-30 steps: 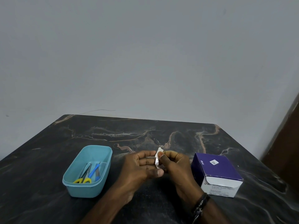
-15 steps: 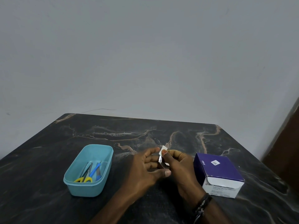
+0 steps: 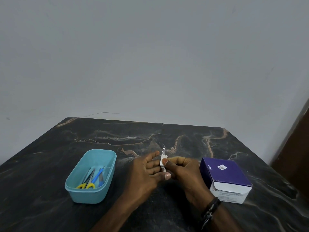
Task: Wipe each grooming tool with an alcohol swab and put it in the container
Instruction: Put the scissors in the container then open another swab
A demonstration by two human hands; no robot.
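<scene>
a small metal grooming tool (image 3: 163,152) stands nearly upright between the two hands, its slim shiny tip poking above a white alcohol swab (image 3: 162,161) folded round its middle. the right hand (image 3: 183,171) pinches the swab against the tool with thumb and curled fingers; the left hand (image 3: 147,171) holds the tool's lower end, thumb pressed in, the other fingers fairly straight. to the left, apart from the hands, sits a smooth teal plastic container (image 3: 75,195) with rounded corners — yellow-handled scissors (image 3: 87,183) and blue-handled tools (image 3: 98,176) lie inside. a purple-and-white cardboard box (image 3: 224,178) rests just right of the right hand. the dark veined marble table (image 3: 117,136) has bare surface beyond the hands up to its rounded far edge.
</scene>
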